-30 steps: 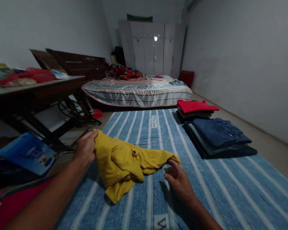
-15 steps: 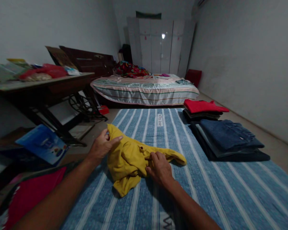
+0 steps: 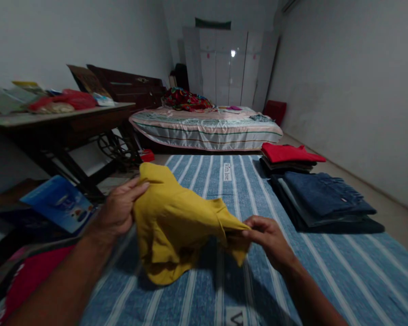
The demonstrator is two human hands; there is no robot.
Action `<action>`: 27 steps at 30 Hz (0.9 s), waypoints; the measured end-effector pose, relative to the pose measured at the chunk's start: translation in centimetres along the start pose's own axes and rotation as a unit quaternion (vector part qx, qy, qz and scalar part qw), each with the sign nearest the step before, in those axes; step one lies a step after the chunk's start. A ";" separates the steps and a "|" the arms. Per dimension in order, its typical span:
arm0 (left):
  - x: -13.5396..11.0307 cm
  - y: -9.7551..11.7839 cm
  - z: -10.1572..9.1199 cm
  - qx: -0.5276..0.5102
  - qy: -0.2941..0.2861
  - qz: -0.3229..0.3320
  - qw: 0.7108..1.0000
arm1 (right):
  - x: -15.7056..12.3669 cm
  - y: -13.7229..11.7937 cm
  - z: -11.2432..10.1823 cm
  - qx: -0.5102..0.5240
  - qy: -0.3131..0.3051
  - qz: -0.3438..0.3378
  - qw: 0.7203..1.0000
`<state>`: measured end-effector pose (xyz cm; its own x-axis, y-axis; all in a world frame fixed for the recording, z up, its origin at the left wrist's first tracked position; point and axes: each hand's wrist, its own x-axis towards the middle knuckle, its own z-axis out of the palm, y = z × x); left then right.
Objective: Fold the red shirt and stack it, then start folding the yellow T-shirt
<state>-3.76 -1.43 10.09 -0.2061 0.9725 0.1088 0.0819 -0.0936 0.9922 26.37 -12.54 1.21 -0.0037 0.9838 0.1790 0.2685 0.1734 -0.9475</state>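
A yellow garment (image 3: 177, 222), seemingly a shirt, is stretched between my two hands above the blue striped sheet (image 3: 204, 181). My left hand (image 3: 120, 206) grips its upper left edge, thumb on top. On the other side, my right hand (image 3: 267, 235) pinches a narrow end of the cloth between thumb and fingers. The garment's lower part hangs in loose folds; whether it touches the sheet I cannot tell. Its exact cut is hidden by the folds.
To the right lie a folded jeans stack (image 3: 323, 194) and a stack topped by red cloth (image 3: 289, 153). A bed (image 3: 207, 129) stands beyond. On the left are a sewing machine table (image 3: 88, 113), a blue box (image 3: 61, 203) and pink-red cloth (image 3: 37, 276).
Both hands have lifted the yellow garment and pulled it wider. My right hand has shifted right to the garment's narrow end, while my left hand has moved slightly left.
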 end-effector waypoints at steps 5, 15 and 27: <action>-0.6 3.1 0.8 -0.093 -0.045 0.028 0.994 | -1.5 -4.1 -5.9 0.247 0.075 0.032 0.965; 1.2 -7.9 3.1 0.429 -0.102 0.091 0.893 | 0.7 6.0 -5.2 0.011 0.080 0.135 0.988; -6.4 -9.5 8.2 0.609 -0.261 0.170 0.729 | 0.7 6.5 -2.2 0.043 0.035 0.203 0.978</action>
<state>4.73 -4.97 -0.57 0.4022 0.9154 -0.0170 0.9125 -0.3993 0.0890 30.27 -10.79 -4.19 0.1525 0.9676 -0.2011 0.1531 -0.2242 -0.9625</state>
